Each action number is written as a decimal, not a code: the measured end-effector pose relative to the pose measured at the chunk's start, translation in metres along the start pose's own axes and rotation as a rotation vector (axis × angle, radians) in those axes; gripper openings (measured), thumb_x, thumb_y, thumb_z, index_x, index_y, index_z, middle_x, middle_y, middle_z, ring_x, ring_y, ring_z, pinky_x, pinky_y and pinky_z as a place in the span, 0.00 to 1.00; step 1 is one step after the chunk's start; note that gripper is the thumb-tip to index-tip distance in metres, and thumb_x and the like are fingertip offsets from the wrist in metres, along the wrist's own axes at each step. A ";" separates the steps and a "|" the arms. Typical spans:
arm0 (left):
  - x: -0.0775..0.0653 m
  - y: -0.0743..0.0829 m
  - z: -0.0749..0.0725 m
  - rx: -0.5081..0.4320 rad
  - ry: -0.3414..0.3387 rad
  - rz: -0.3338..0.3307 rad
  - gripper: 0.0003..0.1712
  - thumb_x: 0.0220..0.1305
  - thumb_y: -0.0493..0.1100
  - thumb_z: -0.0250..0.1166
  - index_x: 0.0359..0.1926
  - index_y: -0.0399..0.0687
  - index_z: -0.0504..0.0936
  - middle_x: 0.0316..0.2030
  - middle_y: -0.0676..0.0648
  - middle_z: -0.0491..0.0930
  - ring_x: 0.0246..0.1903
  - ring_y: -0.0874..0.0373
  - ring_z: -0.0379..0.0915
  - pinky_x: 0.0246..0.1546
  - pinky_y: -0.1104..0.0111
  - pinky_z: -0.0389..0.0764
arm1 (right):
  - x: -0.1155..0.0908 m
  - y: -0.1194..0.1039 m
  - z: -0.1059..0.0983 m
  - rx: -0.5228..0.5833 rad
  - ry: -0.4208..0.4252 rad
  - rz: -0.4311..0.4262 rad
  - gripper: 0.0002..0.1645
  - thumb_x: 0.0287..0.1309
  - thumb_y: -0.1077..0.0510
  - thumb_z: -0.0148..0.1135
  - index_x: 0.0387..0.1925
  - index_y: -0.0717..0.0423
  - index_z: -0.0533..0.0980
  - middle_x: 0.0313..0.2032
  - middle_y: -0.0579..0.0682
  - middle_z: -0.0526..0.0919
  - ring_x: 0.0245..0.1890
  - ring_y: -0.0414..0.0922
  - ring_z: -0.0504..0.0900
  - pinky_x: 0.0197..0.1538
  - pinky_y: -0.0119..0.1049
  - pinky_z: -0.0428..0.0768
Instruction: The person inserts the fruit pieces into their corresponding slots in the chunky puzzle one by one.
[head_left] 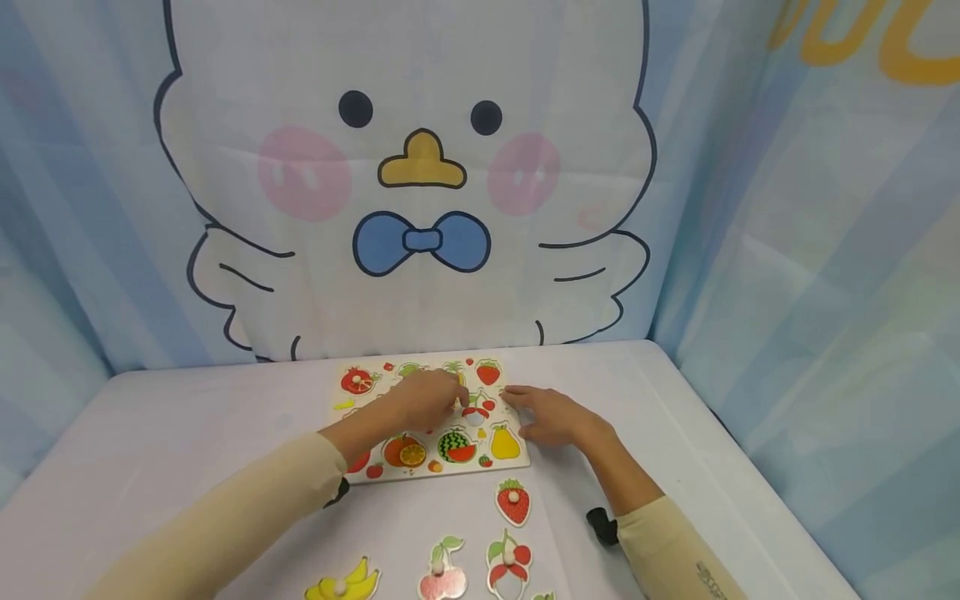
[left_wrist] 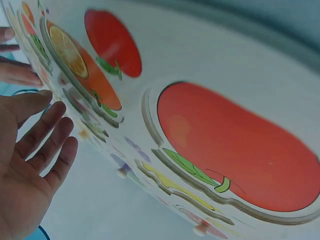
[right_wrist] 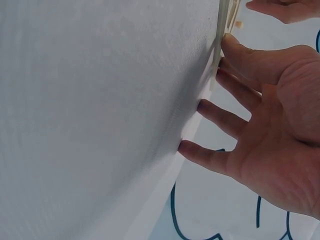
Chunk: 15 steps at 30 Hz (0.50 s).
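A white fruit puzzle board (head_left: 468, 468) lies at the far side of the table. My left hand (head_left: 429, 398) is over its middle, with fingertips near the cherry slot (head_left: 476, 410). The left wrist view shows that hand's thumb and fingers loosely bent by the board (left_wrist: 215, 65); I see no piece gripped, though its fingertips are partly hidden in the head view. My right hand (head_left: 551, 415) rests at the board's right edge. In the right wrist view, its thumb touches the board's side (right_wrist: 219, 35) and the spread fingertips rest on the table.
Loose knobbed pieces lie nearer me: a strawberry (head_left: 513, 505), a red-and-green cherry piece (head_left: 506, 573), pink cherries (head_left: 442, 582) and bananas (head_left: 347, 587). Another piece is cut off at the bottom edge. A printed curtain (head_left: 600, 308) hangs behind the white table (head_left: 600, 367).
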<state>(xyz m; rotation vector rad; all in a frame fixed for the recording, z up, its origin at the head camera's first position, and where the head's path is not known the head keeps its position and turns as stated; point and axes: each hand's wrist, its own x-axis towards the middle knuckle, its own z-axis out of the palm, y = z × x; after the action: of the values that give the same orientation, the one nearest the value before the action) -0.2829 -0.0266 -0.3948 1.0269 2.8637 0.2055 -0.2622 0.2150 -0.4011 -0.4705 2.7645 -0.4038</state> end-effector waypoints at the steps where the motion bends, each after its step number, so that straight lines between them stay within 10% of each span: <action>1: -0.002 0.002 0.000 -0.002 0.004 0.014 0.12 0.72 0.38 0.66 0.52 0.54 0.90 0.49 0.49 0.86 0.45 0.56 0.80 0.53 0.61 0.83 | 0.000 0.000 0.000 -0.001 -0.002 0.000 0.40 0.66 0.57 0.69 0.77 0.44 0.67 0.79 0.46 0.64 0.78 0.55 0.63 0.76 0.57 0.66; 15: -0.015 0.026 0.007 -0.064 -0.002 0.119 0.11 0.71 0.41 0.68 0.51 0.52 0.91 0.48 0.52 0.89 0.39 0.61 0.78 0.46 0.70 0.83 | 0.002 0.001 0.000 0.003 -0.001 -0.009 0.39 0.66 0.57 0.69 0.76 0.45 0.68 0.79 0.46 0.65 0.78 0.55 0.64 0.76 0.56 0.66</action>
<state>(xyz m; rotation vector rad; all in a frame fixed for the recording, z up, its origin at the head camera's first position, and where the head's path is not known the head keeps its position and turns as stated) -0.2544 -0.0156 -0.3972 1.1850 2.7767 0.3020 -0.2641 0.2155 -0.4017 -0.4818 2.7617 -0.4091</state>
